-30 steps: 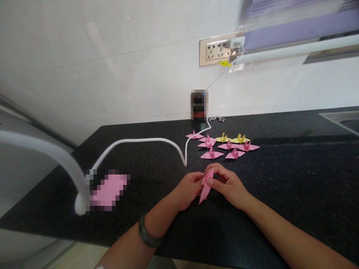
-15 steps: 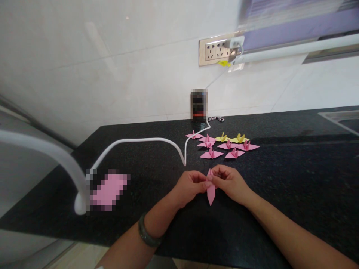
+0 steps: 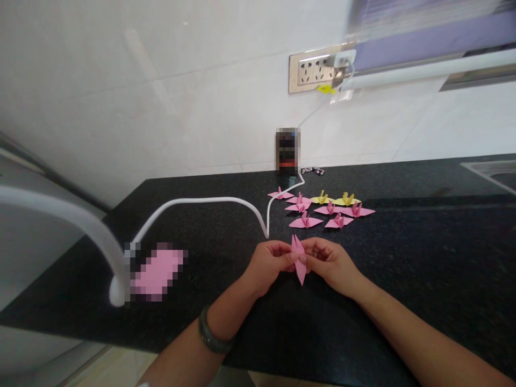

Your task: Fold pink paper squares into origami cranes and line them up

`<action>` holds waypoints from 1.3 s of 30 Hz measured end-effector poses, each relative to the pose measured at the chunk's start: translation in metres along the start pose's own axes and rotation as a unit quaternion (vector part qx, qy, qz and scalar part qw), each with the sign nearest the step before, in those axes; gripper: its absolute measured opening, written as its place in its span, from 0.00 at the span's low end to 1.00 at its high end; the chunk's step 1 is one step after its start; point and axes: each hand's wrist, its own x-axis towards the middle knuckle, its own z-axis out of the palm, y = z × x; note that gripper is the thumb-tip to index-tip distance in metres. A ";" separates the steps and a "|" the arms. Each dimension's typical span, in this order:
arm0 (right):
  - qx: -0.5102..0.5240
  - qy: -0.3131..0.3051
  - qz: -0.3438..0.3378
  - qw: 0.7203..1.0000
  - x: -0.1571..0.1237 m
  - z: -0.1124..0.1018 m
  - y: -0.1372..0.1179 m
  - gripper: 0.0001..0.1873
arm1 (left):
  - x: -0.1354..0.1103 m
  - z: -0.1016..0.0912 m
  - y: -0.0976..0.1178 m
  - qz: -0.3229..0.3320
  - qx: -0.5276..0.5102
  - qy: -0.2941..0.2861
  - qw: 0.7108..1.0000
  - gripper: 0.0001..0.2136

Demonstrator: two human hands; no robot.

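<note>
Bare left hand (image 3: 269, 264), right hand (image 3: 328, 263); dark bangle (image 3: 213, 334), left wrist.

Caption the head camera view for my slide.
Left hand and right hand pinch a folded pink paper piece over a black speckled counter, small paper cranes behind.

Seven pink cranes (image 3: 305, 221), two yellow cranes (image 3: 346, 199), one pink paper (image 3: 299, 259).
</note>
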 end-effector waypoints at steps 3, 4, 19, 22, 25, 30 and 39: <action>-0.047 0.012 -0.051 0.998 -0.002 -0.003 -0.001 0.15 | 0.001 -0.002 0.001 -0.017 -0.024 -0.004 1.000 0.12; -0.075 0.010 -0.081 0.994 -0.002 -0.005 -0.002 0.16 | 0.001 -0.003 0.001 -0.020 -0.034 -0.002 0.999 0.12; -0.317 -0.005 -0.266 0.910 -0.001 -0.011 0.000 0.11 | 0.004 -0.006 -0.001 -0.056 -0.090 -0.001 0.994 0.10; -0.322 -0.003 -0.264 0.909 -0.001 -0.010 0.000 0.10 | 0.004 -0.007 -0.001 -0.058 -0.086 0.001 0.995 0.10; -0.310 0.013 -0.242 0.919 -0.001 -0.009 -0.002 0.07 | 0.004 -0.007 -0.001 -0.060 -0.077 0.008 0.995 0.10; -0.255 0.047 -0.160 0.952 -0.002 -0.004 -0.003 0.07 | 0.003 -0.006 -0.003 -0.053 -0.047 0.000 0.998 0.11; -0.094 0.084 0.004 0.992 0.001 0.001 0.006 0.13 | 0.003 -0.004 -0.006 -0.022 -0.026 -0.007 0.999 0.12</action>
